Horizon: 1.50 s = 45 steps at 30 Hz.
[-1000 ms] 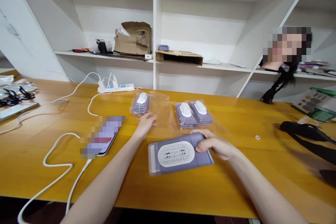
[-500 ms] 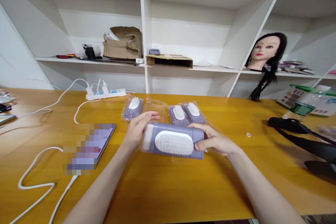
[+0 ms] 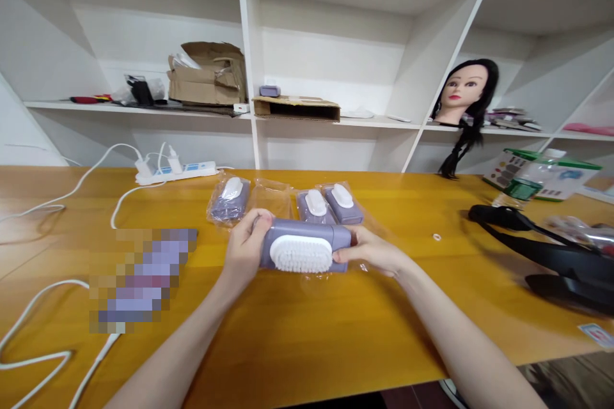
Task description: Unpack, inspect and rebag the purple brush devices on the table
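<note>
A purple-grey cleaning brush (image 3: 301, 254) with an oval white bristle patch lies sideways between my hands, above the table. My left hand (image 3: 247, 244) is closed around its left end, thumb on top, covering that end. My right hand (image 3: 371, 252) grips the right end, thumb on the front face and fingers behind. Just behind them on the table lie similar purple-grey pieces in clear plastic: a left wrapped brush (image 3: 231, 199), a middle wrapped brush (image 3: 315, 206) and a right wrapped brush (image 3: 343, 203). A clear plastic wrapper (image 3: 271, 197) lies between the left and middle ones.
On the left, a blurred-out phone (image 3: 148, 278) has a white cable (image 3: 98, 361) attached. A power strip (image 3: 180, 172) stands by the shelf. To the right are a black headset-like object (image 3: 522, 249), a plastic bottle (image 3: 527, 179) and a small white ring (image 3: 436, 237).
My left hand has closed over the brush's left end, where its fingers were extended beside a pale, translucent end part. The brush has tilted a little. The whole view has shifted to the right.
</note>
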Motion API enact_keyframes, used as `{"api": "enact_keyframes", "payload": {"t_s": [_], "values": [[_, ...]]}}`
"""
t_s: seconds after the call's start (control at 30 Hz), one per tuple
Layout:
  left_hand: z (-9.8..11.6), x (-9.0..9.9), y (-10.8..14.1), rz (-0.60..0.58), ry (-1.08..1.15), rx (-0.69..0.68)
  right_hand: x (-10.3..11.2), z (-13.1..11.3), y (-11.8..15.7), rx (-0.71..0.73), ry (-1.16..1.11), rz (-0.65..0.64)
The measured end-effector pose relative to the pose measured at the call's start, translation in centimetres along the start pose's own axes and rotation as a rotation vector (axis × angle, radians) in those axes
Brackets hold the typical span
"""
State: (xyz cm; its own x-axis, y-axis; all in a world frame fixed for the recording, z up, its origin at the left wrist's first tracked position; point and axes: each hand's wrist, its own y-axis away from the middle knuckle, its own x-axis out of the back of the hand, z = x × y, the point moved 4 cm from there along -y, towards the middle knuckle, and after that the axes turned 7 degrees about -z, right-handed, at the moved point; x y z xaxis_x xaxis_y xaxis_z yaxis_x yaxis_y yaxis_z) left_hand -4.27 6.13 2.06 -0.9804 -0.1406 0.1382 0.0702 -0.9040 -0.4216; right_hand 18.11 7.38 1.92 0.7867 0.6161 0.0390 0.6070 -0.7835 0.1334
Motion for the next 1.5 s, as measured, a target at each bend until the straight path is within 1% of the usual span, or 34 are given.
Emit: {"api": "enact_keyframes", "payload": {"t_s": [0.17, 0.3, 0.4, 0.5, 0.67, 0.73, 0.87, 0.93, 1.0, 1.13, 1.17, 1.23, 1.33, 1.43, 1.5], "values": [[-0.4, 0.4, -0.2, 0.025, -0.131, -0.031, -0.4, 0.5, -0.5, 0.069, 0.012, 0.000], [-1.0, 0.7, -0.3, 0.047, -0.205, 0.010, -0.8, 0.7, -0.6, 0.099, 0.010, 0.029], [-1.5, 1.0, -0.3, 0.059, -0.230, 0.041, -0.8, 1.0, -0.6, 0.091, 0.024, 0.046], [-1.9, 1.3, -0.4, 0.080, -0.232, 0.047, -0.4, 1.5, -0.9, 0.082, 0.065, 0.056], [-2.1, 1.6, -0.5, 0.068, -0.216, 0.063, -0.1, 2.3, -1.4, 0.067, 0.047, 0.004], [-1.9, 1.7, -0.4, 0.068, -0.201, 0.055, -0.3, 2.1, -1.4, 0.082, 0.040, -0.010], [-1.6, 1.9, -0.5, 0.116, -0.162, 0.076, -0.8, 1.3, -1.0, 0.123, 0.055, -0.043], [-1.4, 1.9, -0.5, 0.120, -0.139, 0.066, -1.0, 1.0, -0.8, 0.140, 0.084, -0.030], [-1.2, 1.8, -0.5, 0.126, -0.158, 0.026, -1.2, 0.7, -0.6, 0.163, 0.129, 0.006], [-0.8, 1.9, -0.2, 0.156, -0.300, -0.028, -1.3, 0.7, -0.5, 0.188, 0.195, 0.080], [-0.7, 1.9, -0.2, 0.151, -0.329, -0.036, -1.3, 0.7, -0.5, 0.188, 0.192, 0.076], [-0.4, 1.8, -0.1, 0.133, -0.363, -0.059, -1.3, 0.7, -0.6, 0.188, 0.161, 0.024], [-0.1, 1.6, -0.2, 0.096, -0.336, -0.084, -1.1, 0.7, -0.6, 0.172, 0.108, -0.059], [-0.2, 1.4, -0.4, 0.077, -0.280, -0.063, -0.6, 1.0, -0.8, 0.121, 0.072, -0.080], [-0.3, 1.3, -0.6, 0.077, -0.259, -0.045, -0.5, 1.1, -0.9, 0.100, 0.047, -0.068]]}}
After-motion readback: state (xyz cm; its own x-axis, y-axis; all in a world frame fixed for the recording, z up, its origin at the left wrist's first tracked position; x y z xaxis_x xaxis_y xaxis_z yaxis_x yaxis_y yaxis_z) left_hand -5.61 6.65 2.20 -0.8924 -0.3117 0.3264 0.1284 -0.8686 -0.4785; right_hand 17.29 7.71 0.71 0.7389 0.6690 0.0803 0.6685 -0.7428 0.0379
